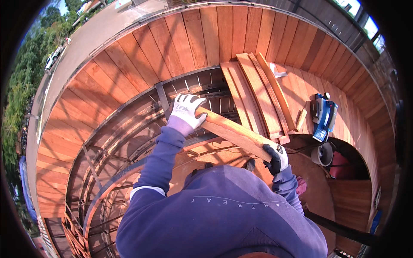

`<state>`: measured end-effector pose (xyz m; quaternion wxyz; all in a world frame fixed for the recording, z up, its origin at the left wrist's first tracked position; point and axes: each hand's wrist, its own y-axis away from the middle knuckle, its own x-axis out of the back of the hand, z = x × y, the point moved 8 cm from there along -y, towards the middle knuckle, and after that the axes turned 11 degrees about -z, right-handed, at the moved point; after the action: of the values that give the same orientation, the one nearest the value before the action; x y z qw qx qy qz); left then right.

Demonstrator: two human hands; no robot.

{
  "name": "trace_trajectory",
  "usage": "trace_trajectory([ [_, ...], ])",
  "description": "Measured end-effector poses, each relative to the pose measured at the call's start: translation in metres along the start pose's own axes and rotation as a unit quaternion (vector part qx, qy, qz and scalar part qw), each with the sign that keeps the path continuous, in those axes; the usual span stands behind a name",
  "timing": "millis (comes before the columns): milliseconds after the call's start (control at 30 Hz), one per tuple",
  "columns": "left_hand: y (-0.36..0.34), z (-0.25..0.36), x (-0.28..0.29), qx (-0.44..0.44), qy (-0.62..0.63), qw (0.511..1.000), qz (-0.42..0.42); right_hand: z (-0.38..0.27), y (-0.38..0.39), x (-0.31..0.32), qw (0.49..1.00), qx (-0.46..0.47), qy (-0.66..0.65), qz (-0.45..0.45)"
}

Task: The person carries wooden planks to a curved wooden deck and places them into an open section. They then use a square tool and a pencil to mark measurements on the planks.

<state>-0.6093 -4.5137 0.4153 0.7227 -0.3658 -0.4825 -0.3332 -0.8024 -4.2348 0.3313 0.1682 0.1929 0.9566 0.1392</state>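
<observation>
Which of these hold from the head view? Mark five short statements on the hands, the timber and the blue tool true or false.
1. The left hand and the right hand hold one wooden plank between them. True.
2. Both hands are bare. False: both wear gloves.
3. Several loose boards lie to the left of the blue power tool. True.
4. The right hand's grip is on the blue power tool. False: it is on the wooden plank.
5. In the picture, the right hand is higher than the left hand. False: it is lower.
</observation>
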Motion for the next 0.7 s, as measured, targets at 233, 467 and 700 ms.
trace_trajectory([
  [233,0.009,-0.014,-0.154,0.316,0.765,0.560,0.020,0.059,-0.037,-0.039,0.998,-0.040,-0.012,0.038],
  [467,-0.021,-0.050,-0.256,0.164,0.693,0.698,0.076,0.083,-0.065,-0.092,0.986,-0.135,-0.036,-0.095],
  [700,-0.032,-0.048,-0.236,0.229,0.600,0.766,0.013,0.109,-0.094,-0.071,0.976,-0.208,0.024,-0.051],
])
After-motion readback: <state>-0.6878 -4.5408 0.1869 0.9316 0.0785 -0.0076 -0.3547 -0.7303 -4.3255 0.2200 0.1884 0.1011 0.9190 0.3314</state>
